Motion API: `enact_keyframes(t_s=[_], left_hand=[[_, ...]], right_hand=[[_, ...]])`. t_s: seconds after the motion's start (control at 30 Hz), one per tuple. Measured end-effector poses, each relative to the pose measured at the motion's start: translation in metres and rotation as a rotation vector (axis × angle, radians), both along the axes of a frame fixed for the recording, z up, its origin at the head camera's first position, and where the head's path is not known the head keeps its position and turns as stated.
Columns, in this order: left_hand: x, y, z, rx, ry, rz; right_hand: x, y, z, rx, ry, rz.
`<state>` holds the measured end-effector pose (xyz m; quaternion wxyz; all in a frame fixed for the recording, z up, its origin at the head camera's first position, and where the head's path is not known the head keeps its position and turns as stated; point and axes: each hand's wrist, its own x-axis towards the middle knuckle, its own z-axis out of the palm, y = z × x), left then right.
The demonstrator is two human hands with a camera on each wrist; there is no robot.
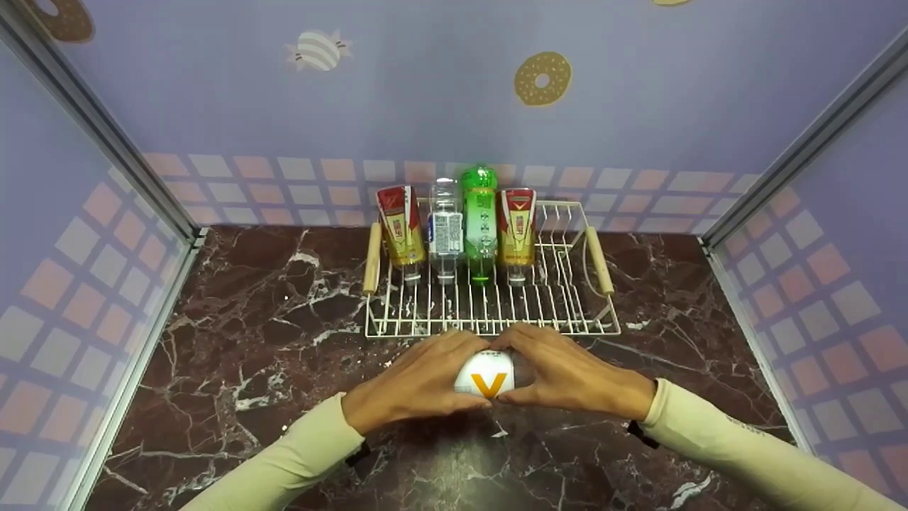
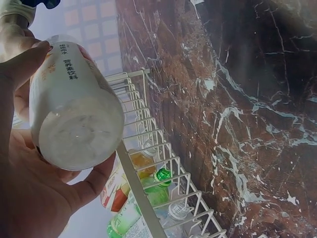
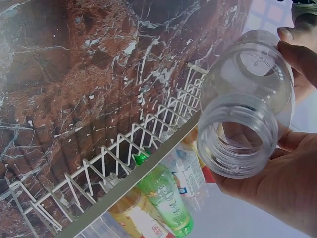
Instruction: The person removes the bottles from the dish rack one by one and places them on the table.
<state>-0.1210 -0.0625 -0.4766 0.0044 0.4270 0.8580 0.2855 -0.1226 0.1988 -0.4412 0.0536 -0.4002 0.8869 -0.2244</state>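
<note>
Between my two hands, a clear plastic bottle with a white label and an orange V (image 1: 491, 376) lies on its side above the counter. My left hand (image 1: 425, 372) grips its base end, fingers and thumb curled round the label. At the other end, my right hand (image 1: 571, 372) holds the clear shoulder part. In the right wrist view the bottle's threaded mouth (image 3: 237, 141) is uncapped and faces the camera. The bottle's base (image 2: 81, 136) faces the left wrist camera. Just beyond the hands stands a white wire rack with wooden handles (image 1: 599, 260).
In the rack, two red-and-yellow bottles (image 1: 518, 231), a clear labelled bottle (image 1: 446, 231) and a green bottle (image 1: 481, 231) lean side by side, necks toward me. The dark marbled counter (image 1: 248, 341) is enclosed by purple patterned walls (image 1: 425, 92).
</note>
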Motion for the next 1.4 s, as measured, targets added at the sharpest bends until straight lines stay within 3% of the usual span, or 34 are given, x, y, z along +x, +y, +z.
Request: enact_keyframes(t_s=[0.27,0.53,0.73,0.9,1.17,1.4], left_hand=[[-0.002,0.003,0.002,-0.023,-0.023,0.012],[-0.002,0.008,0.007,-0.092,-0.010,0.043],[-0.002,0.010,0.006,-0.111,-0.025,0.040],[-0.002,0.006,0.004,-0.112,-0.020,0.048],[0.000,-0.005,0.002,-0.083,-0.097,0.105],[0.003,-0.018,0.003,-0.103,-0.087,0.122]], right_hand=[[0.001,-0.002,0.001,-0.031,-0.053,-0.017],[0.002,-0.001,0.000,-0.033,0.002,-0.001],[0.001,-0.002,0.000,-0.038,-0.015,-0.001],[0.000,0.001,0.002,-0.067,-0.040,0.001],[-0.005,0.012,0.007,-0.123,-0.028,-0.029],[-0.010,0.021,0.006,-0.175,-0.018,-0.047]])
